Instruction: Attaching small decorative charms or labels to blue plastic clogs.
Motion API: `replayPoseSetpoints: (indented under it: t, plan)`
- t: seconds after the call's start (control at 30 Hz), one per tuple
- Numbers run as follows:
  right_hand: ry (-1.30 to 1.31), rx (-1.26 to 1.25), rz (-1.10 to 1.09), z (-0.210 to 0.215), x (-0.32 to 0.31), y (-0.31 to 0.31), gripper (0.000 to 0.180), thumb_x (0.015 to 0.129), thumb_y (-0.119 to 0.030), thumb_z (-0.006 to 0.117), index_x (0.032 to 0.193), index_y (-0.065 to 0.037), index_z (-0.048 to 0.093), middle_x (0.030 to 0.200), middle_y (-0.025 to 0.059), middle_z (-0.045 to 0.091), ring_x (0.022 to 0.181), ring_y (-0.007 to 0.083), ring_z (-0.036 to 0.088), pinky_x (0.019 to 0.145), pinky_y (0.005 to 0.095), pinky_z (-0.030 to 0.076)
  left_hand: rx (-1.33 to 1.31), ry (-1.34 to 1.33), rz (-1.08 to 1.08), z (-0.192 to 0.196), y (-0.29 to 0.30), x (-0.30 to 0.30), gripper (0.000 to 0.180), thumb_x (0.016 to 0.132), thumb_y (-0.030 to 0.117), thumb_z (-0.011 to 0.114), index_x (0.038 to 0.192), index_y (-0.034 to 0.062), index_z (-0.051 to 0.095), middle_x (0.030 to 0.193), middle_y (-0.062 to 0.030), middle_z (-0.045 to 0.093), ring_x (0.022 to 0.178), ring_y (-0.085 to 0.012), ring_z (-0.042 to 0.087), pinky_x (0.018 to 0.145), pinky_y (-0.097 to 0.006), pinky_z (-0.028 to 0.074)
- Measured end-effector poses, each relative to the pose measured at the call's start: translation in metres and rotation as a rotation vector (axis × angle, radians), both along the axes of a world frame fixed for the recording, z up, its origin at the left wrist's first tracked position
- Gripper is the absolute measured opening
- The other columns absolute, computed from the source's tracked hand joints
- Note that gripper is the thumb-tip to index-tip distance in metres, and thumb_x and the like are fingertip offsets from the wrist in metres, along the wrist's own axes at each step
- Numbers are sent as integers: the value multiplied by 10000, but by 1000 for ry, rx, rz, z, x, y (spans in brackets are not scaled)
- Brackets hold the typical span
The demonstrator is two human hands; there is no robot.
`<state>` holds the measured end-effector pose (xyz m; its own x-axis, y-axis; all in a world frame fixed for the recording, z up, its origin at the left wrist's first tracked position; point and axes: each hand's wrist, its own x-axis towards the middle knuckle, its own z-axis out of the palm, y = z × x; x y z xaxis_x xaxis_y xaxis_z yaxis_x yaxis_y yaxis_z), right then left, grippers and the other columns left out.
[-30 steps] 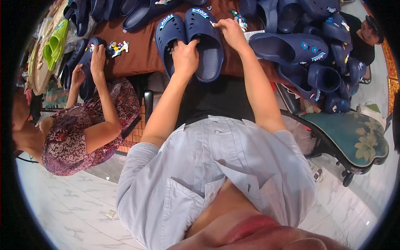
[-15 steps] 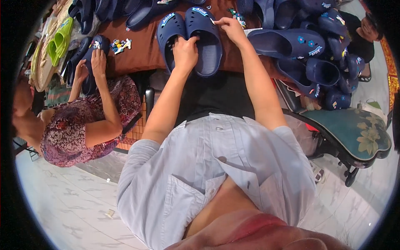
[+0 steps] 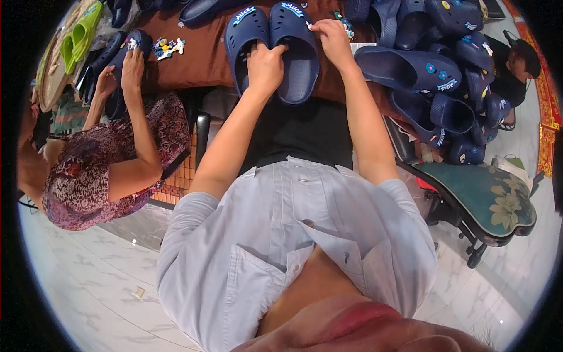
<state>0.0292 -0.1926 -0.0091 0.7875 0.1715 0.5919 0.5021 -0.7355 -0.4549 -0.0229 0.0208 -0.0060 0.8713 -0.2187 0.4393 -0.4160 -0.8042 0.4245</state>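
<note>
**Right hand [image 3: 335, 42] stays at the right clog's [image 3: 296, 88] outer side**

Little changes over the last second: your view shifts slightly, the pair keeps its place before you, and your right fingers bunch a little more. That suggests one spot is in work throughout, with no sign of a finished fix.

The brown cloth [image 3: 202, 56] lies under everything. To the right, a pile of navy clogs [image 3: 425, 66] spills over the near edge. At left, a co-worker [image 3: 76, 185] has both hands at another navy clog [image 3: 119, 58].

In the middle, at the near edge, the right clog and left clog [image 3: 249, 35] lie side by side, toes far.

You have your left hand [image 3: 267, 67] gripping the pair where they meet, fingers inside the left clog's opening and thumb inside the right one's. These openings are the hollows to watch; no box or tray shows near your hands.

A letter badge [image 3: 292, 10] sits on the right clog's toe, and loose charms [image 3: 169, 48] lie to the left. Your right hand is closed in a pinch at a small white piece [image 3: 309, 26]; you cannot tell whether it is seated.
</note>
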Motion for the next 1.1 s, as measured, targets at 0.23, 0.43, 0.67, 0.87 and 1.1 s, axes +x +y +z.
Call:
replayPoseSetpoints:
  t: [0.23, 0.43, 0.67, 0.87, 1.1]
  plan:
    - [-98, -218, 52, 11, 1, 1, 182, 754, 5, 576, 868, -56, 704, 960, 70, 672, 987, 266, 583, 869, 399, 471, -27, 53, -12, 0, -3, 0, 294, 765, 48, 619, 1019, 145, 732, 952, -223, 569, 929, -393, 573, 816, -474, 472]
    - [5, -369, 75, 20, 6, 6, 169, 774, -19, 573, 864, -64, 709, 929, 58, 648, 974, 267, 585, 835, 412, 488, -3, 16, -5, -2, -2, 0, 270, 813, 72, 607, 1039, 165, 721, 825, -237, 562, 807, -420, 596, 727, -483, 494]
    - [156, -432, 46, 27, 14, 14, 175, 782, -37, 573, 886, -43, 714, 971, 103, 645, 992, 308, 578, 866, 431, 482, -14, -15, -27, 4, -1, -2, 263, 816, 66, 601, 1036, 150, 720, 839, -238, 562, 832, -414, 591, 740, -478, 492]
    - [415, 3, 170, 17, 23, -16, 214, 793, -94, 620, 967, -29, 727, 947, 155, 677, 924, 311, 632, 854, 388, 482, -36, 47, 2, 1, -2, -1, 310, 745, 34, 623, 1015, 142, 729, 934, -225, 563, 938, -396, 569, 824, -471, 474]
    - [552, 317, 94, 14, 22, -22, 199, 837, -193, 685, 927, -19, 724, 888, 77, 700, 835, 158, 627, 769, 308, 473, -51, 59, -3, -2, -2, -1, 301, 752, 44, 628, 1016, 145, 730, 1015, -232, 553, 966, -406, 562, 847, -486, 465]
